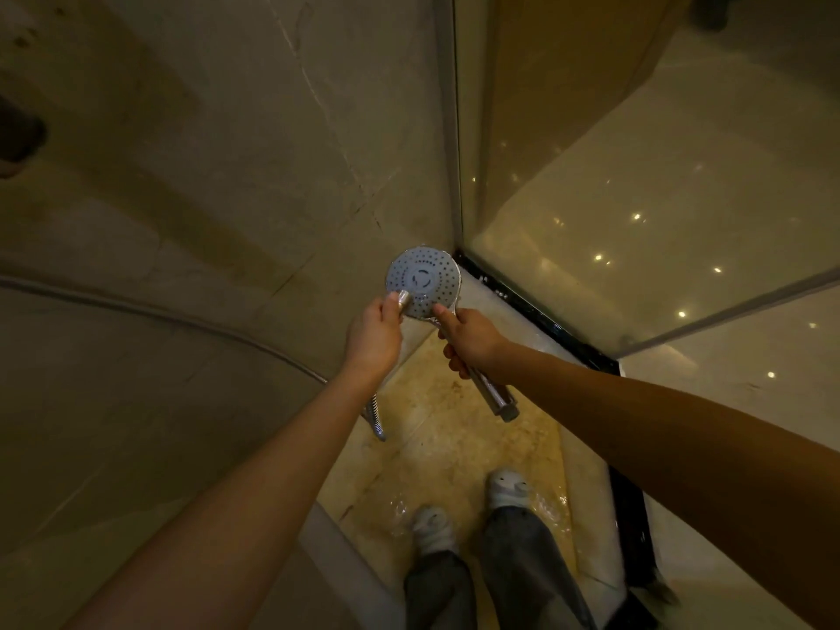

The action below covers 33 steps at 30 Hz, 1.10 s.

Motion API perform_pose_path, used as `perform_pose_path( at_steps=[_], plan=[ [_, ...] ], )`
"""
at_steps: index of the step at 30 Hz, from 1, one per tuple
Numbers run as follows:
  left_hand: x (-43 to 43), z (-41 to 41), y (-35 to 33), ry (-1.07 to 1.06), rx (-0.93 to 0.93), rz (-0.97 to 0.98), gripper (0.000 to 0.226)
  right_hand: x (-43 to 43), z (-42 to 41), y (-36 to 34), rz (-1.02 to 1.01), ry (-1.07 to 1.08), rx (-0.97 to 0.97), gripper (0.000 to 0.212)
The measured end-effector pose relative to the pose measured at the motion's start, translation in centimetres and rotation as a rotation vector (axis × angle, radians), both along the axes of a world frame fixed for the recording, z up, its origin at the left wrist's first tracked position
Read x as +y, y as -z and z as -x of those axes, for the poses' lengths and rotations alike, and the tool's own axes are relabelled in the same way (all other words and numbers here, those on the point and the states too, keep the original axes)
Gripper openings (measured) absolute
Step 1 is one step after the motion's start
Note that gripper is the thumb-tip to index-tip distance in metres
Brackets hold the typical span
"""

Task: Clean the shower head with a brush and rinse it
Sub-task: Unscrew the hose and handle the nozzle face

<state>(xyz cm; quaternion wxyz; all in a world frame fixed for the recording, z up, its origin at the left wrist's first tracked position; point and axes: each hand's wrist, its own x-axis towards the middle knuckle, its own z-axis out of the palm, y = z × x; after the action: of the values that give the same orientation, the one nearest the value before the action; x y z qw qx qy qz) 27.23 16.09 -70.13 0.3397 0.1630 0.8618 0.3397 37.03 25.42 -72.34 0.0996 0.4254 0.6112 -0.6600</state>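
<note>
The round shower head (423, 279) faces up at me, its pale blue face dotted with holes. My right hand (470, 341) is wrapped around its chrome handle (493, 395), whose free end points down to the right. My left hand (375, 336) is closed on a small shiny tool, apparently the brush (403, 300). Its tip touches the lower left rim of the face. Most of the tool is hidden in my fingers.
A metal hose (182, 318) runs along the stone wall on the left, and its end (378, 425) hangs loose below my left wrist. A glass partition (636, 197) with a black sill (541, 318) stands on the right. The floor (436, 447) is wet around my feet.
</note>
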Motion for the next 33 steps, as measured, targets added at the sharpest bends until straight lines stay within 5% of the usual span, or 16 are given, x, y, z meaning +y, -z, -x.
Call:
perform_pose_path(
  at_steps=[33],
  plan=[
    [1.1,1.6,0.1,0.004,0.085,0.037,0.046,0.7,-0.1,0.4,-0.104,-0.044,-0.038,0.053]
  ],
)
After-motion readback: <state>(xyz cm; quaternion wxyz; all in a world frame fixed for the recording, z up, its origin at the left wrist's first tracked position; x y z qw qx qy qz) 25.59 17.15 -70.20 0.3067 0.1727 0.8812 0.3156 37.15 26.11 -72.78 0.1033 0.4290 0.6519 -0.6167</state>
